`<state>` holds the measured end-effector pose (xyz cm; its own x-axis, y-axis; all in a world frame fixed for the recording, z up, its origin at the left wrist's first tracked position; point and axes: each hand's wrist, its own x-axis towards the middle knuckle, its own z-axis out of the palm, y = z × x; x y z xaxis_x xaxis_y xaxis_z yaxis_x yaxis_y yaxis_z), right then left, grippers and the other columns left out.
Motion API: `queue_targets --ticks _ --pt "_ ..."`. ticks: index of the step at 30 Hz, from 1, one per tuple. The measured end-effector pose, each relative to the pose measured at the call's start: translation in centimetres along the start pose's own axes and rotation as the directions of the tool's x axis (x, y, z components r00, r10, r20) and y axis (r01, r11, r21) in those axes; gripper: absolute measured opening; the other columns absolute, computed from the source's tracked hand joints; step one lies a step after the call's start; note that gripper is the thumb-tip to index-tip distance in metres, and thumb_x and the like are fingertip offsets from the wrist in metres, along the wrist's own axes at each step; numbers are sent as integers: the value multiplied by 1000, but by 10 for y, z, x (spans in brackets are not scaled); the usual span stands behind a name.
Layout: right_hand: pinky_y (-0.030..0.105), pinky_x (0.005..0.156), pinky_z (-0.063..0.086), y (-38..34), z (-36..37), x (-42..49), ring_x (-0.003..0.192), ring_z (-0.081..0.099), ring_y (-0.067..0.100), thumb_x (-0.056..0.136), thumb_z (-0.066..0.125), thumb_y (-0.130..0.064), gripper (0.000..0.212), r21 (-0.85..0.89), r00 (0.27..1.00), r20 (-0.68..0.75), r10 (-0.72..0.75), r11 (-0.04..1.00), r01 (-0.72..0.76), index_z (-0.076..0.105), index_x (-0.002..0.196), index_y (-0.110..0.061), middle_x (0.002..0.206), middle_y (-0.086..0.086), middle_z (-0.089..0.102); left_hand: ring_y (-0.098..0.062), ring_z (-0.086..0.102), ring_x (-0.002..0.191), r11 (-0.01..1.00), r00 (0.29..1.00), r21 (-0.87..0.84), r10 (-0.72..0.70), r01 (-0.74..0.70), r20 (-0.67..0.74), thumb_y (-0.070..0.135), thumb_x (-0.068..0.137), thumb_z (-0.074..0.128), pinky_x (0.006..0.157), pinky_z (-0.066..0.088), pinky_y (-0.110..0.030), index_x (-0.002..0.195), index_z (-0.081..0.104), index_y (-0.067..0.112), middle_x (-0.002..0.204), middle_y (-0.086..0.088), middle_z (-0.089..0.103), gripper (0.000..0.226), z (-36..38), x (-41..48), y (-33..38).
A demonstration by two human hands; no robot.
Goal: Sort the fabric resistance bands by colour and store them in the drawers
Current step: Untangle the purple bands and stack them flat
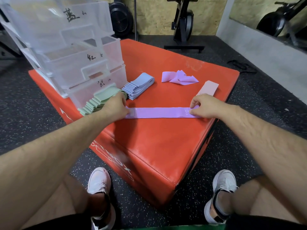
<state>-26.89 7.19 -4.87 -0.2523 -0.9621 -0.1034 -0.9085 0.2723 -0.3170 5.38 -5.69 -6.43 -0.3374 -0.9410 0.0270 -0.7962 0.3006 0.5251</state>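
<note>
— Two hands on one purple band (157,112): why?
— It lies flat on the red box (166,146); the left hand (116,107) and right hand (201,106) pinch its ends, probably to smooth it before stacking beside the green stack (99,102), near the drawers (74,55).

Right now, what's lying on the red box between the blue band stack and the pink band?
In the head view, a crumpled purple band lies between the blue band stack and the pink band, slightly farther back on the red box.
</note>
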Motion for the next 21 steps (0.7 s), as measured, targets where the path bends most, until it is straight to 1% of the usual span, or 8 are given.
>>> queue_targets --ticks 4,6,9,12,15,17,19,21 --pt "30 86 44 0 0 -1 97 52 16 85 72 -31 19 -56 999 31 -4 998 6 66 101 -24 111 3 47 -25 58 84 982 991 133 132 -134 26 7 78 66 66 39 -27 77 57 17 83 -1 61 13 5 2 -2" --pt "32 89 45 0 -1 -1 100 54 20 84 71 -35 17 -79 999 41 4 997 -1 65 99 -28 113 4 47 -24 58 85 976 990 172 129 -136 48 8 81 63 68 39 -27 73 55 21 83 0 60 17 7 1 -2" --pt "37 96 44 -6 -4 -2 111 48 24 84 70 -39 15 -133 999 38 5 991 0 65 96 -33 115 4 48 -23 58 83 971 991 201 118 -127 55 10 79 62 68 41 -27 70 56 23 85 -1 63 17 6 4 -2" --pt "42 99 44 -15 -9 1 113 46 22 86 67 -44 16 -104 1000 6 -20 994 20 65 99 -35 113 0 50 -27 62 79 966 983 187 184 -181 1 10 76 59 67 45 -30 66 58 21 78 -4 66 14 8 8 6" --pt "41 101 44 -25 -10 14 114 49 21 89 64 -47 18 -66 999 -20 -39 997 37 66 103 -36 115 -2 53 -23 58 78 948 957 183 279 -261 -80 14 81 60 69 42 -28 73 59 20 79 -2 64 10 16 14 29" --pt "40 101 44 -30 -10 26 117 50 21 91 63 -45 23 -39 999 -22 -38 999 37 66 111 -34 121 -1 54 -22 58 84 931 932 111 356 -347 -72 13 83 61 74 40 -27 77 62 18 84 -3 63 7 23 21 47" --pt "38 101 45 -34 -10 40 118 53 21 93 62 -41 28 -10 998 -44 -33 999 33 66 119 -32 127 0 56 -24 60 92 921 920 49 389 -387 -44 15 83 62 83 45 -31 86 66 16 91 -6 64 5 31 33 65" --pt "35 102 44 -37 -8 55 120 55 24 94 62 -35 31 8 996 -80 -37 999 38 65 124 -29 132 3 55 -26 59 99 911 911 40 411 -410 -26 16 85 63 89 46 -33 99 68 13 100 -10 65 15 39 47 81"
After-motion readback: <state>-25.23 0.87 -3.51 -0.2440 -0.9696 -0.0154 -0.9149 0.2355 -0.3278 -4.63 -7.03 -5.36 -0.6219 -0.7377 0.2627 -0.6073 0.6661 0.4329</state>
